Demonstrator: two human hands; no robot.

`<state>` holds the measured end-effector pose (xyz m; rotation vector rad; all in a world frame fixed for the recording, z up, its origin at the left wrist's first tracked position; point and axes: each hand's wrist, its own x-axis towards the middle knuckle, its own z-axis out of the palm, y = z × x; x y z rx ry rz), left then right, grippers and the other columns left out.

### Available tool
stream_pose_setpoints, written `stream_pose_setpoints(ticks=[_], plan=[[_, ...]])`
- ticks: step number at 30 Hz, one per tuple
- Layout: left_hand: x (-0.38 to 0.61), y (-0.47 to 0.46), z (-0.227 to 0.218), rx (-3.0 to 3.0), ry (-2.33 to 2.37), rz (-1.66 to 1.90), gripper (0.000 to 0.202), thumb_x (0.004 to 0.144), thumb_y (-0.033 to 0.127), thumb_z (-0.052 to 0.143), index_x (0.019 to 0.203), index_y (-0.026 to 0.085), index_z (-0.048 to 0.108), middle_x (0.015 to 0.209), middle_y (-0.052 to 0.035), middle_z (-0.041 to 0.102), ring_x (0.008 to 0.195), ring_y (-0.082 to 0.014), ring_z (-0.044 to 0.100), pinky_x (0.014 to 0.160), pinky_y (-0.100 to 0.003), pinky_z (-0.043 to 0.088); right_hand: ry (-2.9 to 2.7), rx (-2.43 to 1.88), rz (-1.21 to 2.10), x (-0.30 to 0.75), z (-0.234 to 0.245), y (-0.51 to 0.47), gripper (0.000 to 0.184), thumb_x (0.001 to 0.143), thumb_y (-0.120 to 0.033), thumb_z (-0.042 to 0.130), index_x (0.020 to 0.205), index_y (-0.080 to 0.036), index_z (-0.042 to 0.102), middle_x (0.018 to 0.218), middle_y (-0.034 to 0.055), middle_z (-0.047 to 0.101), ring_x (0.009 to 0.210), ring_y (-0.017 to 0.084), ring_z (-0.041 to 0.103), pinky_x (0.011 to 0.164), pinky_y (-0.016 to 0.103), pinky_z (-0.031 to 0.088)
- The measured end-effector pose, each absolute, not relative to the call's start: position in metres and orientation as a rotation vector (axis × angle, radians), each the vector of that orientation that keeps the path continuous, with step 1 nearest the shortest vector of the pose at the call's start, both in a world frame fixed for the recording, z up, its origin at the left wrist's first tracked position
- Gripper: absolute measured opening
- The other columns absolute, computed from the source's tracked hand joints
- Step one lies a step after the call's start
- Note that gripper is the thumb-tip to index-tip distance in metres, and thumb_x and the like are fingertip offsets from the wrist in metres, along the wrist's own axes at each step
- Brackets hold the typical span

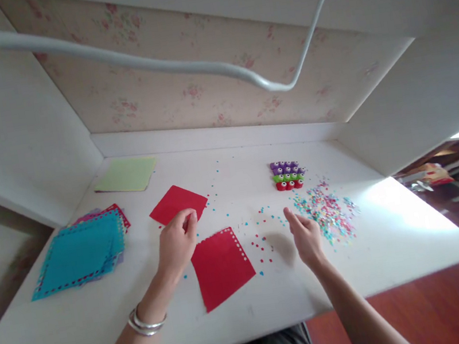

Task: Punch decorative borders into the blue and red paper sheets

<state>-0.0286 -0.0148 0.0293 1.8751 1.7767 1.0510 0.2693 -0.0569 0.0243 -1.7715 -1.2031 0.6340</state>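
My left hand (178,241) hovers with its fingers curled closed between two red paper sheets. Behind it lies a plain red sheet (176,200). In front, a red sheet (224,271) has punched shapes along its top and right edges. Thumb against curled fingers, my right hand (305,234) is above the table, left of a heap of small coloured paper cutouts (331,211). Whatever either hand might hold is hidden. Several small craft punches (287,175), purple, green and red, stand in rows behind the heap.
At the left lies a stack of blue, red and purple sheets (79,251) with punched edges. Light green paper (127,174) is at the back left. Loose cutouts (262,248) dot the middle. A white cable (213,69) hangs across the top, below a shelf.
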Motion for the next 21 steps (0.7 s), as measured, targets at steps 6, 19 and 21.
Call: stream_pose_setpoints(ticks=[6, 19, 21], plan=[[-0.028, -0.013, 0.021, 1.722, 1.88, 1.13, 0.026, 0.094, 0.04, 0.046, 0.102, 0.021, 0.063, 0.074, -0.0037, 0.071, 0.066, -0.0205, 0.066, 0.062, -0.028, 0.043, -1.08, -1.671, 0.64, 0.274, -0.008, -0.062, 0.054, 0.082, -0.059, 0.054, 0.052, -0.023, 0.027, 0.049, -0.0073, 0.019, 0.046, 0.009, 0.02, 0.044, 0.026, 0.017], [-0.038, -0.004, 0.026, 1.433, 1.853, 1.331, 0.039, 0.097, 0.05, 0.032, 0.08, 0.022, 0.053, 0.057, 0.0039, 0.049, 0.052, -0.015, 0.049, 0.053, -0.026, 0.038, -1.088, -1.653, 0.658, 0.28, -0.01, -0.055, 0.048, 0.079, -0.049, 0.057, 0.054, -0.024, 0.025, 0.051, -0.0078, 0.018, 0.048, 0.01, 0.018, 0.045, 0.026, 0.016], [-0.036, -0.005, 0.026, 1.432, 1.836, 1.322, 0.039, 0.096, 0.051, 0.034, 0.078, 0.022, 0.052, 0.057, 0.0039, 0.049, 0.052, -0.015, 0.049, 0.053, -0.026, 0.038, -1.1, -1.657, 0.654, 0.279, -0.01, -0.054, 0.048, 0.079, -0.049, 0.057, 0.055, -0.024, 0.025, 0.052, -0.0076, 0.018, 0.048, 0.01, 0.019, 0.046, 0.026, 0.017]])
